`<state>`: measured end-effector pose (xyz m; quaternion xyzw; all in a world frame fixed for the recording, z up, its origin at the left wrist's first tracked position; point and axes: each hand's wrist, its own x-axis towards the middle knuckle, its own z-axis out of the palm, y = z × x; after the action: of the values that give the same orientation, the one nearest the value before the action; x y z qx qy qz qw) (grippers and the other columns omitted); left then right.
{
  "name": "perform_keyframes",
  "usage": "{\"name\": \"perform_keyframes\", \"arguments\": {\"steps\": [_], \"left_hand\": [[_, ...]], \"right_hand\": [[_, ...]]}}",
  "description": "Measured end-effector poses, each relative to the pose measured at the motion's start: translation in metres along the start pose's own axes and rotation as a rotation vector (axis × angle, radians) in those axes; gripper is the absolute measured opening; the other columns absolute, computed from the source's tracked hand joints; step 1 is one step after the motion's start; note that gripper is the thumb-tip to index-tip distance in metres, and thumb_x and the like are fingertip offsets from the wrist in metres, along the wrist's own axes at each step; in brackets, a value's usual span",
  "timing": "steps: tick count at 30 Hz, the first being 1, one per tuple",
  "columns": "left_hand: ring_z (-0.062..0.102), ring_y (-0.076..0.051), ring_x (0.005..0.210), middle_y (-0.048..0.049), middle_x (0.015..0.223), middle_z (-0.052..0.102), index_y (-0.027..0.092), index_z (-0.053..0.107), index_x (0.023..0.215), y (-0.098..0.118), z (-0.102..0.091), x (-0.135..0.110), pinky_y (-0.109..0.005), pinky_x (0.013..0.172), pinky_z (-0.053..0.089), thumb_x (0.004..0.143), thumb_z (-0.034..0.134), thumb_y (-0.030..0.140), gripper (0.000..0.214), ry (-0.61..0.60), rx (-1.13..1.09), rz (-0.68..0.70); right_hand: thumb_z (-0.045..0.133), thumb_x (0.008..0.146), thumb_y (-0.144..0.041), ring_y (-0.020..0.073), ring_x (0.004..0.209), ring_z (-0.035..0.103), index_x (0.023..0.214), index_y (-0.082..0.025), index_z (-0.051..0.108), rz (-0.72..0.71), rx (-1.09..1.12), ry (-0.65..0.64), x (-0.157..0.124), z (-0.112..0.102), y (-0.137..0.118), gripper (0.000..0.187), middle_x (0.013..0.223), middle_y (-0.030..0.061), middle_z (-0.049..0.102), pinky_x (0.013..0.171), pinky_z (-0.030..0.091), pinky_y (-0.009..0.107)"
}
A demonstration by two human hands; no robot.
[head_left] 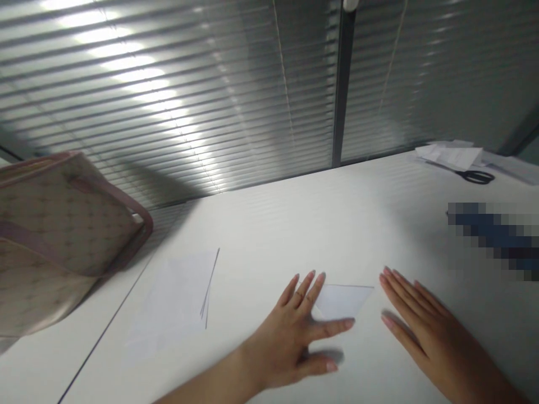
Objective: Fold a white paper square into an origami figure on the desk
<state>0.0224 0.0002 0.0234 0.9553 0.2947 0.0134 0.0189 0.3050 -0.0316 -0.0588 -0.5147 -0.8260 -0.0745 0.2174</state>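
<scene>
Left grip (pixel 290 339) splayed over paper (pixel 343 301) — right grip (pixel 435 331) uncurled | white table (pixel 295 224) | blinds (pixel 236 95) behind

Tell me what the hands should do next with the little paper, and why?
Maybe bring the right hand onto the small paper, at its uncovered right corner: the left hand already covers part of its left side, while the right one lies just beyond that corner.
</scene>
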Motion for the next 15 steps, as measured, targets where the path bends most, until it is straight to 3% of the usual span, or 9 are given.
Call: {"name": "perform_keyframes", "arguments": {"steps": [4,9,15], "left_hand": [[0.014,-0.038,0.143,-0.0062,0.159,0.003,0.049,0.030,0.141,-0.006,-0.004,0.001,-0.061,0.110,0.020,0.077,0.066,0.059,0.074,-0.044,-0.024,0.037],[0.012,-0.037,0.144,-0.0078,0.159,0.001,0.049,0.031,0.141,-0.006,-0.005,0.004,-0.060,0.110,0.019,0.077,0.069,0.054,0.074,-0.038,-0.021,0.069],[0.015,-0.039,0.143,-0.0117,0.158,-0.008,0.045,0.020,0.146,-0.006,0.004,-0.016,-0.063,0.110,0.013,0.085,0.058,0.057,0.073,0.020,-0.030,-0.012]], "right_hand": [[0.041,0.095,-0.037,0.0296,0.132,0.045,0.152,-0.018,0.018,-0.036,-0.019,-0.024,0.000,-0.011,0.016,0.064,0.147,0.0112,0.042,0.099,0.045,0.053],[0.048,0.095,-0.032,0.0168,0.136,0.039,0.151,-0.029,0.018,-0.335,0.173,-0.265,0.033,-0.027,0.000,0.063,0.150,0.0013,0.039,0.109,0.040,0.035],[0.043,0.097,-0.031,0.0182,0.137,0.037,0.149,-0.030,0.022,-0.244,0.216,-0.353,0.031,-0.020,-0.005,0.057,0.152,-0.0010,0.032,0.109,0.041,0.039]]}}
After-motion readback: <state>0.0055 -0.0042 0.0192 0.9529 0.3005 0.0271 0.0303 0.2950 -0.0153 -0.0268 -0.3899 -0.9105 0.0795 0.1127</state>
